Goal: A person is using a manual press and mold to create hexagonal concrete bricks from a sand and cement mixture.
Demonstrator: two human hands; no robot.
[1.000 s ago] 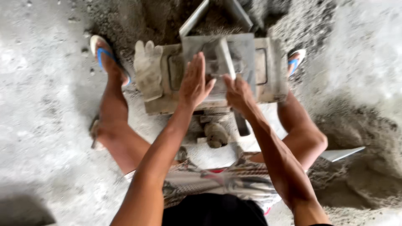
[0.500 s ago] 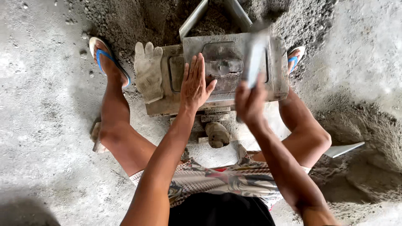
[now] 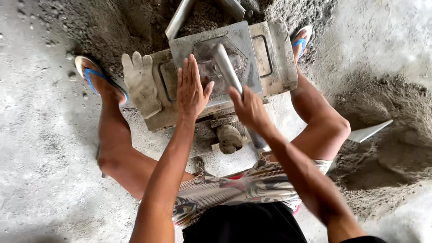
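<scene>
Since half a second ago the right hand (image 3: 249,108) has swung the metal bar (image 3: 227,67) down onto the mould (image 3: 216,63), fingers clamped round it. Just left of the flat left hand (image 3: 191,87), fingers together steadying the mould, a glove (image 3: 140,83) drapes over the edge. Right of the gripping fingers lies loose sand (image 3: 387,117), perhaps room to work.

No packages, labels, signs or screens in view. Nothing printed or displayed anywhere in the frame.
</scene>
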